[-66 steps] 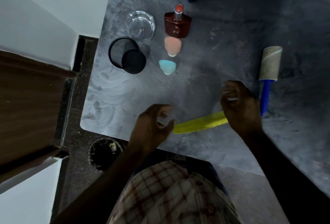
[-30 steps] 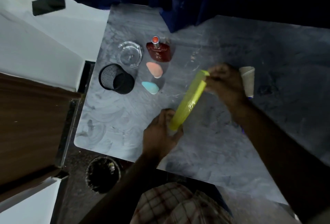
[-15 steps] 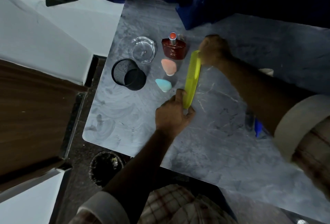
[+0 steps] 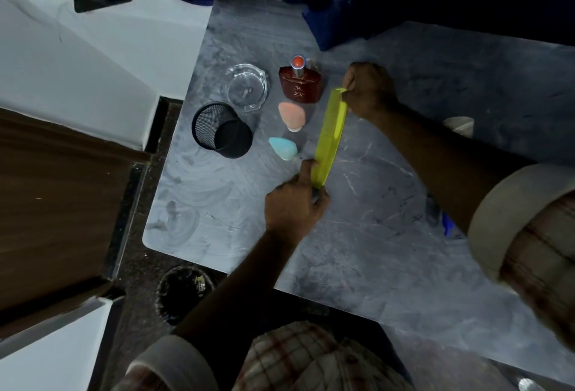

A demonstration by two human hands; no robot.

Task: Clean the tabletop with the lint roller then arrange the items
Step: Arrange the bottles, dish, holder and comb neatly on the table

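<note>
Arranging seems to be the step in hand: on a grey tabletop (image 4: 373, 250), two hands hold a yellow-green comb (image 4: 329, 138) by its ends. The right hand (image 4: 368, 88) pinches the far tip just right of a red perfume bottle (image 4: 300, 84); the left hand (image 4: 294, 205) grips the near tip, nearer the viewer than the bottle. The lint roller (image 4: 459, 125) lies well right of the bottle, partly hidden by the right forearm. The next move likely calls for settling the comb flat, parallel to the bottle's column, then letting go
</note>
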